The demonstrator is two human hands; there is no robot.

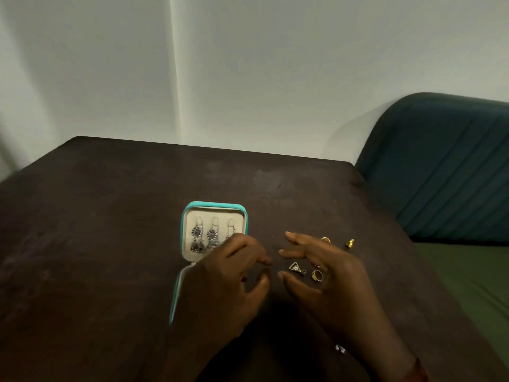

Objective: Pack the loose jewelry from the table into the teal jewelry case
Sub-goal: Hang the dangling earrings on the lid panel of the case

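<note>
No legible writing or brand. Teal jewelry case [185, 224] lies open at centre frame on the dark table [96, 216], long axis running from near to far edge. Left hand [223, 279] and right hand [327, 271] hover with fingers spread, holding nothing. Triangular pendant [296, 267] and gold ring [317, 275] lie under the right hand.

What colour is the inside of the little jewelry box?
Cream inside the teal jewelry case, seen in the head view.
</note>
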